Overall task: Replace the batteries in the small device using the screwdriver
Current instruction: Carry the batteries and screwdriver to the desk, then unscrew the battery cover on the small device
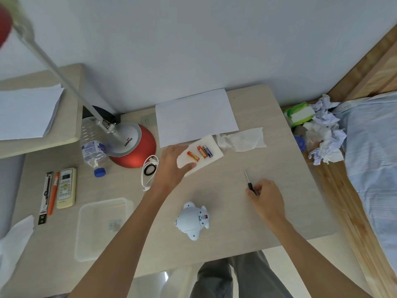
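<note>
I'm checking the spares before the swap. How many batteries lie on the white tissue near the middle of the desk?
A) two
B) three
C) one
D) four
B: three batteries lie side by side on the white tissue, two orange and one darker.

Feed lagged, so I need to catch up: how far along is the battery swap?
Done: three batteries are laid out on a tissue. In hand: the right grip holds the screwdriver; the left grip holds the tissue's edge. Left: the small device lies untouched between the arms, cover apparently still on, so unscrewing, swapping and closing all remain.
</note>
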`<state>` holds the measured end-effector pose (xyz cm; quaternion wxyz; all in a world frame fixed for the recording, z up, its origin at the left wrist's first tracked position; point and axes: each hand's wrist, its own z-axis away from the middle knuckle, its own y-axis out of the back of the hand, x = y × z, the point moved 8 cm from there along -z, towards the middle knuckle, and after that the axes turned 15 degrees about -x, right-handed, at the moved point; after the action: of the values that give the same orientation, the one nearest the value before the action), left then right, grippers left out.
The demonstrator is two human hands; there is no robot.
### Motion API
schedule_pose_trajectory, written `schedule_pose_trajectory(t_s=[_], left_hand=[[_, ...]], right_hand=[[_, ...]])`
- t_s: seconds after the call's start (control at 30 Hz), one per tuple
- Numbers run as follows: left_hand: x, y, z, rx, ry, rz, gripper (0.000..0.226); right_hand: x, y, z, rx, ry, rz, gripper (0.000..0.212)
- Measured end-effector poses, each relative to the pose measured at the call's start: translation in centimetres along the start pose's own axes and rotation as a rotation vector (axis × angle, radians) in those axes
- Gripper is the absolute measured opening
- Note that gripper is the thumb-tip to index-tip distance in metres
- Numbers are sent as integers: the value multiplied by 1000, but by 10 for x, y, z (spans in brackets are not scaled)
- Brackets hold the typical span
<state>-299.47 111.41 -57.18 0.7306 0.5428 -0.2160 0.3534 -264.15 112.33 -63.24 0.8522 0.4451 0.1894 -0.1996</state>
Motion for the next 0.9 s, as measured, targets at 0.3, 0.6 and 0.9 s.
schedule_pose_trajectory(t_s=[0.3,0.6,0.9], left_hand=[[-8,-22,100,-97,13,67,98],[-35,-99,151,-203,54,224,90],[-32,-125,146,-192,60,308,75]], right_hand=[[-21,7,6,-42,9,75,24],[-82,15,56,-136,285,-4,8],[-132,15,116,-168,564,-10,10]])
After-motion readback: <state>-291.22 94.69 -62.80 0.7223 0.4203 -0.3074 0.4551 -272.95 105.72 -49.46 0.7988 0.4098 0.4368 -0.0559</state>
